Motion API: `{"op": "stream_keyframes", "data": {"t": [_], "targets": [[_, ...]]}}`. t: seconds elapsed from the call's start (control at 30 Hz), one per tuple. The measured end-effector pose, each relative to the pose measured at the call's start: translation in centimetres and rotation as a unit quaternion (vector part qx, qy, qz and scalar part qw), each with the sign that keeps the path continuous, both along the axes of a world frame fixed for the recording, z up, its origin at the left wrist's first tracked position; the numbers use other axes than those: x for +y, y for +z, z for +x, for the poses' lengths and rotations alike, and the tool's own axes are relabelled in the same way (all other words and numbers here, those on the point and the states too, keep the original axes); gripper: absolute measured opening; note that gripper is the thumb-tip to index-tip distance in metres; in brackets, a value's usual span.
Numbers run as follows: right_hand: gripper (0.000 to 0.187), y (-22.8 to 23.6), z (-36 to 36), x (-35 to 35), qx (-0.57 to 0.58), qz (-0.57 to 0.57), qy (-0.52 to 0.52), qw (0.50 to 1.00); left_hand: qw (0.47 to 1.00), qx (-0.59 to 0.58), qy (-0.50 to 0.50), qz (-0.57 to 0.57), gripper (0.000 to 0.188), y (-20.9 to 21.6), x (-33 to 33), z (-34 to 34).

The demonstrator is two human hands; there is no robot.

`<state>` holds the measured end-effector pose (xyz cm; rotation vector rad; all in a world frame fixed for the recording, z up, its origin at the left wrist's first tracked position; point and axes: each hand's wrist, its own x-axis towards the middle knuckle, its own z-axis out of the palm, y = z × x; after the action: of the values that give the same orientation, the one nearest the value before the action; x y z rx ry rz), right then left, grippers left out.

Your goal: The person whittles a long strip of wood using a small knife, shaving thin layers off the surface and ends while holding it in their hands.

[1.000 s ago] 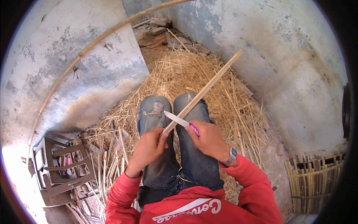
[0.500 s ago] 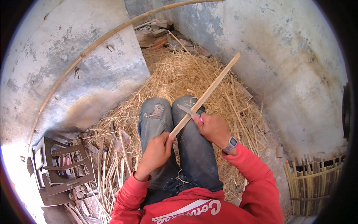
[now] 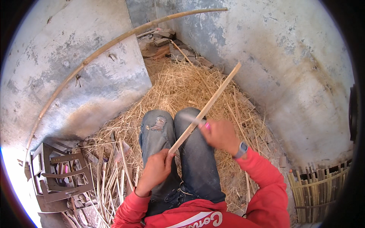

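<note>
My left hand (image 3: 156, 170) is closed round the lower end of a pale split-bamboo strip (image 3: 213, 99), which slants up and away to the right over my knees. In my right hand (image 3: 220, 134) is a knife (image 3: 188, 118) with a pink handle; its blade is smeared by motion and lies across the strip just above my right thigh. The fingers of that hand are wrapped round the handle. Whether the blade's edge is biting into the strip cannot be made out.
Straw-like shavings (image 3: 178, 85) heap beyond my knees. Thin strips (image 3: 110, 178) lie at the left, beside a dark metal frame (image 3: 68, 173). A long bamboo pole (image 3: 110, 43) leans along the left wall. A slatted bamboo basket (image 3: 319, 193) stands at the right; rubble (image 3: 163, 40) fills the far corner.
The strip and my left hand have dropped slightly toward me. My right hand has moved a little right and nearer, and the knife blade is now blurred. The view has shifted slightly.
</note>
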<state>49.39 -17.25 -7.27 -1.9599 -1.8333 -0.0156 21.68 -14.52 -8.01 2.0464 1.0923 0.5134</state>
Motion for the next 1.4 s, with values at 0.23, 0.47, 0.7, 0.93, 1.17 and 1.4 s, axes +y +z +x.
{"op": "stream_keyframes", "data": {"t": [0.23, 0.47, 0.7, 0.93, 1.17, 1.4], "targets": [[0.053, -2.6, -2.4, -2.0, -0.041, -0.021, 0.025, 0.999, 0.998, -0.014, -0.023, -0.064, 0.026, -0.5, 0.6, -0.1], [0.055, -4.2, -0.4, 0.0, -0.071, 0.008, 0.025, 0.997, 0.999, -0.027, -0.01, -0.036, 0.027, -0.9, 0.7, -0.1], [0.058, -2.8, 10.8, 3.1, -0.105, 0.025, -0.123, 0.986, 1.0, 0.001, -0.01, 0.009, 0.027, -0.5, -0.2, -0.8], [0.054, -1.3, 0.8, 0.8, -0.071, 0.005, 0.058, 0.996, 0.997, -0.002, -0.021, -0.08, 0.029, -0.9, 0.4, -1.4], [0.054, -3.6, 9.3, 4.7, -0.075, -0.027, -0.095, 0.992, 0.995, 0.016, -0.013, -0.093, 0.031, -0.2, -0.6, -3.9], [0.054, -7.5, 31.2, 3.2, -0.161, 0.062, -0.223, 0.959, 0.973, 0.042, -0.012, -0.227, 0.031, 2.3, -4.4, -12.1]]}}
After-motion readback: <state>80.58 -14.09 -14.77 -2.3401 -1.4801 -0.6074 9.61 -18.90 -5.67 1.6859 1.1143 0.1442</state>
